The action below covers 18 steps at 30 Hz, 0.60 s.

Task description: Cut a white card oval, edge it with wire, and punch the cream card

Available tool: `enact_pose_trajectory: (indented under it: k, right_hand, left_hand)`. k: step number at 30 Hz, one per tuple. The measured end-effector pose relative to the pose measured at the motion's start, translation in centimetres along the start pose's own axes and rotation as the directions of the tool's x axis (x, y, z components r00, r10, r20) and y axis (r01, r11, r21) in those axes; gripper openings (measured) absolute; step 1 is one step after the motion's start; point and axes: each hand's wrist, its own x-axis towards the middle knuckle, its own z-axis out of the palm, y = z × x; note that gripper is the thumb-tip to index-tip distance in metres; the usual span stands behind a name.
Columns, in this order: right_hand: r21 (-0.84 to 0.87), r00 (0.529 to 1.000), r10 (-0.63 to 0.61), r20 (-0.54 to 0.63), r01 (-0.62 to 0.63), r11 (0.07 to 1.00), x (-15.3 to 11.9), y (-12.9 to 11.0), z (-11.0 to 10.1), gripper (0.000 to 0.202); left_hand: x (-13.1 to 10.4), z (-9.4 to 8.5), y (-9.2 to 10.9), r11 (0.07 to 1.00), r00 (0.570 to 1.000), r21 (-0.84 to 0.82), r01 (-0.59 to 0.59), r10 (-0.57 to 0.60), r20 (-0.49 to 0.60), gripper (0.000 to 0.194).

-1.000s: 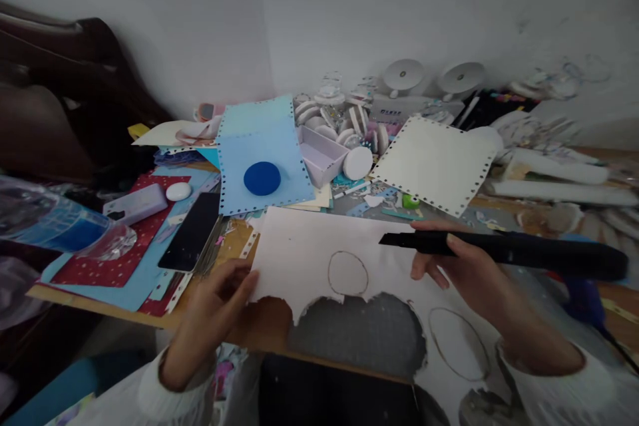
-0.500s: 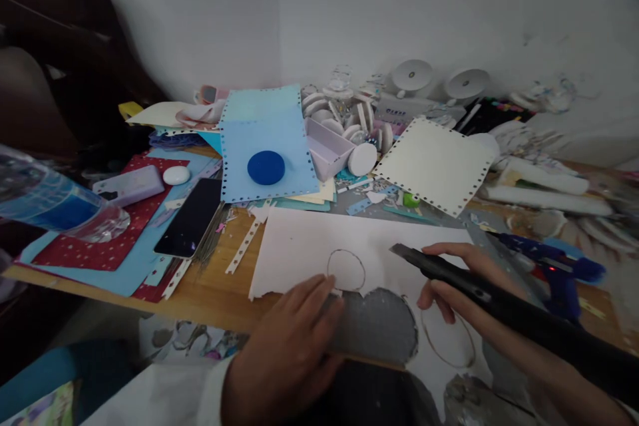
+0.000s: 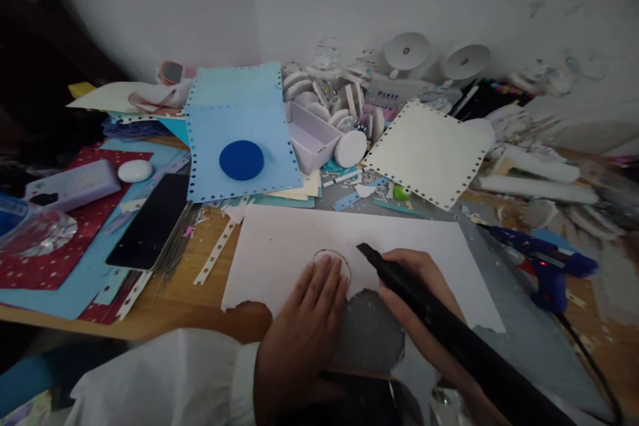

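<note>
A white sheet (image 3: 289,233) with torn, scalloped lower edges lies on the table, a dark circle outline marked on it. My left hand (image 3: 312,319) rests flat on the sheet, its fingertips within the circle and covering its lower part. In my right hand (image 3: 419,293) is a black tool (image 3: 434,319) with a flat angled tip, its body running down to the lower right. The tip is over the sheet, right of the circle. Below the sheet's cut edge shows a grey surface (image 3: 372,333).
A blue glue gun (image 3: 549,259) with a red light lies at the right, its cord trailing down. Behind the sheet are a blue disc (image 3: 241,160), a lilac box (image 3: 312,136) and cream punched paper (image 3: 429,153). A phone (image 3: 150,221) and bottle (image 3: 34,226) are left.
The view has shifted. My left hand has moved over the circle, covering more of it. The tool's tip is nearer the circle. The loose ring near my right hand no longer shows.
</note>
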Motion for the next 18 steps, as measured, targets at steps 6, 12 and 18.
enact_pose_trajectory:
  k: [6,12,18]
  right_hand:
    - [0.12,0.993,0.04,-0.107,-0.027,0.992,0.1,0.7,2.2,0.02]
    - [0.049,0.997,0.067,-0.038,-0.065,0.997,-0.2,1.1,1.7,0.018]
    - [-0.006,1.0,0.016,0.006,-0.016,1.0,-0.1,0.2,1.3,0.014]
  left_hand:
    - [0.4,0.5,0.3,0.998,0.998,-0.005,0.057,-0.057,0.019,0.099]
    - [0.5,0.7,0.2,0.998,0.998,-0.021,0.064,-0.064,0.027,0.095]
    - [0.6,0.8,0.2,0.998,0.998,0.004,0.063,-0.063,-0.01,0.088]
